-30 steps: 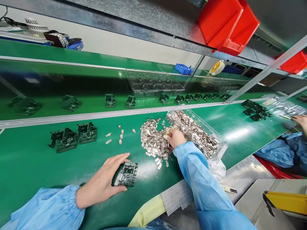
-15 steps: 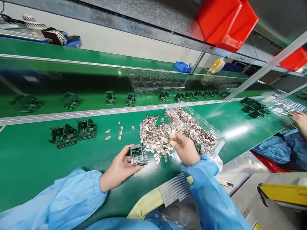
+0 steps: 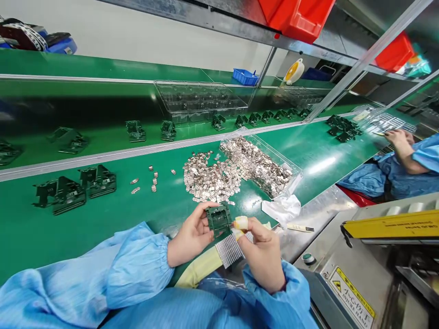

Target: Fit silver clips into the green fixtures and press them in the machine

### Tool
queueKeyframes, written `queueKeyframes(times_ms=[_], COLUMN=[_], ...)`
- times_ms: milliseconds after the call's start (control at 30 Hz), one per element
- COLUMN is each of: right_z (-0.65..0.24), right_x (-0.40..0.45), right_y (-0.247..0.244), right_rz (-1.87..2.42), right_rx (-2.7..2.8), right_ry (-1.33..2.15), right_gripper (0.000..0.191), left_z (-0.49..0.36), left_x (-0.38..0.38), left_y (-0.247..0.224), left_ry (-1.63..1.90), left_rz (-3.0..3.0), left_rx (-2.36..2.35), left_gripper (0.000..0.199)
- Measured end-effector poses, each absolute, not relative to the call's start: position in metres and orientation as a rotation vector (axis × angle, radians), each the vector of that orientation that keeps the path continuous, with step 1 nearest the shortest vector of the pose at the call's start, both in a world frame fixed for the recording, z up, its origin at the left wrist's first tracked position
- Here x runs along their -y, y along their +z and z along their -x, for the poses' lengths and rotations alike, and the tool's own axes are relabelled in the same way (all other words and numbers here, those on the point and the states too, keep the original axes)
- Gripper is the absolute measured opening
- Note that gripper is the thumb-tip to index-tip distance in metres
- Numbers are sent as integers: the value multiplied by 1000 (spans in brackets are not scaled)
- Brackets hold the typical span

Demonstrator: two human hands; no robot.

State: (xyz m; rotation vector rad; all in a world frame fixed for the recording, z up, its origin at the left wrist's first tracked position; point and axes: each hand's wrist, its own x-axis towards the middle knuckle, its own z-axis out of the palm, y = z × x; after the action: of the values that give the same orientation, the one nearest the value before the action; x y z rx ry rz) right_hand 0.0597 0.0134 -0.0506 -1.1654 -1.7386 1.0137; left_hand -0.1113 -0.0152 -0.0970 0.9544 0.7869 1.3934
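My left hand (image 3: 192,235) is wrapped round the left side of a green circuit board assembly (image 3: 218,218), which is held up above the bench's front edge. My right hand (image 3: 259,246) has finger covers on its thumb and forefinger, pinched together at the board's right edge. Whatever sits between those fingertips is too small and hidden to make out. Beyond the board lies a loose pile of small metal parts (image 3: 209,176), shaped like little connector shells. More of them fill a tilted clear plastic tray (image 3: 279,157). Several single parts (image 3: 154,181) lie apart to the left.
More board assemblies (image 3: 98,180) stand at the left, others (image 3: 254,119) along the raised ledge. A clear blister tray (image 3: 202,101) rests behind. White crumpled material (image 3: 283,209) and a knife (image 3: 300,227) lie right. A co-worker's hand (image 3: 399,137) works at far right. Red bins (image 3: 302,20) hang overhead.
My right hand has come from the metal pile back to the board's right edge. My left hand has brought the board nearer and to the right, tilting it. The view has shifted right.
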Motion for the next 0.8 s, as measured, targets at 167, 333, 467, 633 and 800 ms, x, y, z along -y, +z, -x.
queueKeyframes(times_ms=[167, 333, 467, 633, 800], right_z=[-47, -48, -48, -45, -42], right_x=[-6, -2, 0, 6, 16], right_y=[-61, -66, -66, -69, -81], right_rz=[1237, 1298, 1325, 1323, 1319], right_rx=[1615, 1651, 1672, 1661, 1603], right_ry=[1040, 1017, 1041, 998, 895], right_gripper=[29, 27, 25, 29, 25], left_z=[114, 117, 119, 119, 117], left_x=[23, 26, 26, 26, 29], left_y=[-95, -96, -97, -99, -103], left_ry=[1315, 1233, 1201, 1212, 1194], left_rz=[-1079, -1181, -1280, -1389, -1391], left_rx=[-801, -840, -860, -985, -1136], left_gripper=[43, 40, 39, 34, 28])
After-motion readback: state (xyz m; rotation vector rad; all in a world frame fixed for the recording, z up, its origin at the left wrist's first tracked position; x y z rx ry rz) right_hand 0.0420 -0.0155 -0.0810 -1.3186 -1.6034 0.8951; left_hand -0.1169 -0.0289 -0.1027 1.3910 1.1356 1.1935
